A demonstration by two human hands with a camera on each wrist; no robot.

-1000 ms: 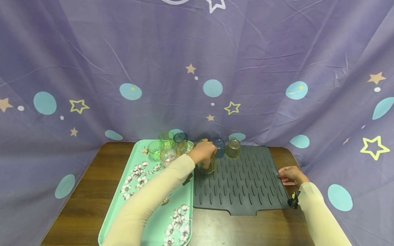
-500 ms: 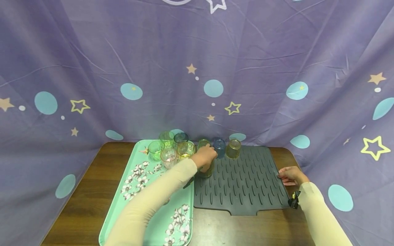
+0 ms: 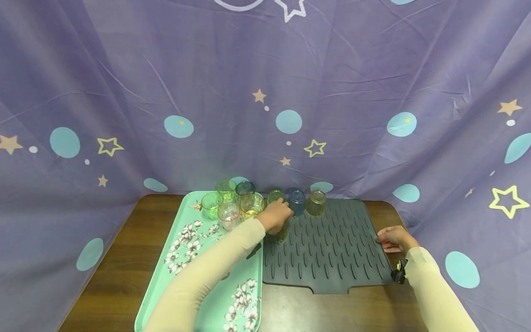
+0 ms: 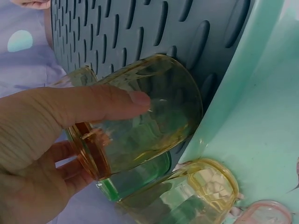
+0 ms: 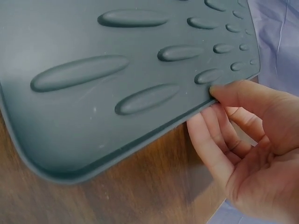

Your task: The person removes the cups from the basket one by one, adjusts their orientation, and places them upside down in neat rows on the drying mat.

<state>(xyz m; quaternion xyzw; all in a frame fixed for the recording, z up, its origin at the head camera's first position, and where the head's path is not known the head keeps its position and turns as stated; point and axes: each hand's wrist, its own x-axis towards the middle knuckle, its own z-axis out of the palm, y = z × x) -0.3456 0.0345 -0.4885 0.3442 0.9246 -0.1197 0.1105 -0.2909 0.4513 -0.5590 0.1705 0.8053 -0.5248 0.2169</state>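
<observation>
My left hand (image 3: 275, 216) grips a yellow glass (image 4: 161, 114), thumb along its side and fingers by its thick base. The glass is upside down, its rim at the dark grey drying mat (image 3: 327, 249) near the left edge. In the head view the hand hides most of it. Behind it on the mat, a green glass (image 3: 275, 195), a blue glass (image 3: 296, 204) and another yellow glass (image 3: 316, 204) stand upside down in a row. On the far side, my right hand (image 5: 261, 135) pinches the mat's right edge, thumb on top and fingers beneath.
A mint floral tray (image 3: 166, 272) lies left of the mat, right up against it. Several upright glasses crowd its back right part, among them a pink glass (image 3: 229, 216) and a yellow one (image 3: 251, 205). A purple curtain (image 3: 232, 115) hangs behind the wooden table (image 3: 112, 263).
My left hand has drawn the yellow glass slightly toward me along the mat's left side, uncovering the green glass behind. My right hand keeps its place on the edge.
</observation>
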